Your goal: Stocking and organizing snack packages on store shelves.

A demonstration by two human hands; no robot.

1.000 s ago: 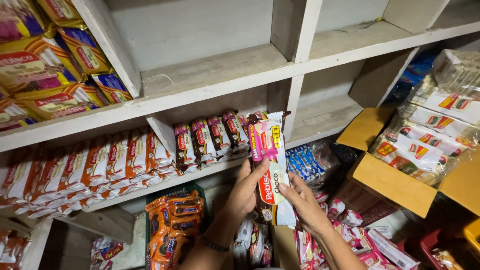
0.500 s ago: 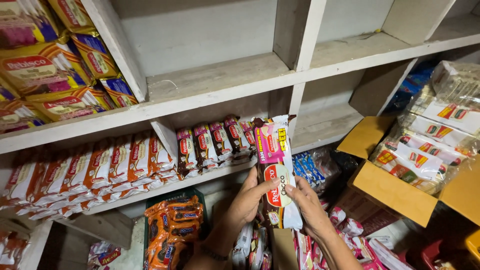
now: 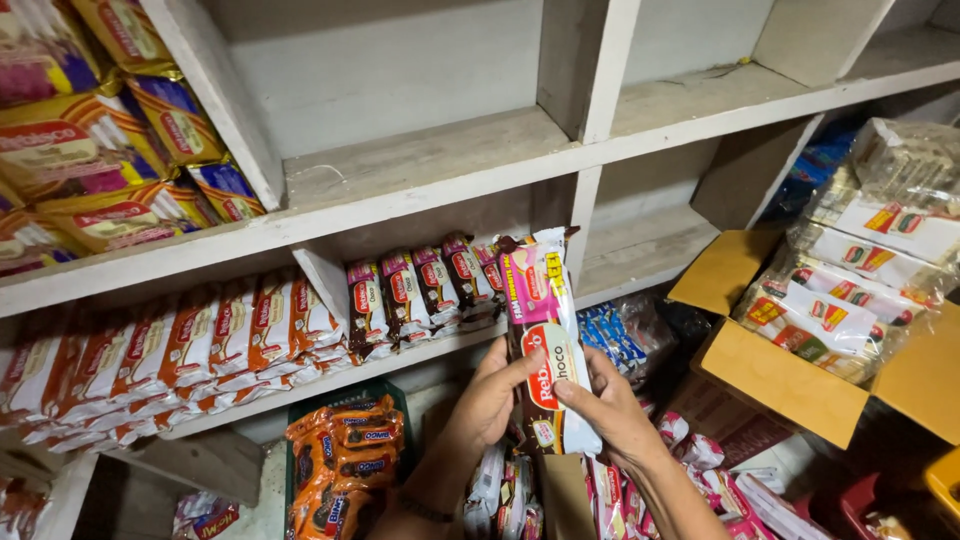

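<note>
Both my hands hold one long snack pack point(image 3: 545, 330), pink at the top, brown and white below, upright in front of a white wooden shelf point(image 3: 420, 165). My left hand point(image 3: 488, 398) grips its lower left side. My right hand point(image 3: 612, 408) grips its lower right side, thumb across the front. The pack's top reaches the shelf compartment where a row of similar brown and pink packs point(image 3: 420, 290) stands on edge.
Orange and white packs point(image 3: 170, 350) fill the compartment to the left. Yellow and blue bags point(image 3: 110, 150) sit upper left. An open cardboard box point(image 3: 790, 370) of wrapped packs stands at right. Orange packets in a green crate point(image 3: 345, 455) and loose packs lie below.
The view shifted slightly; my hands and the pack sit a little lower and further right against the shelf. Both hands still grip the pack.
</note>
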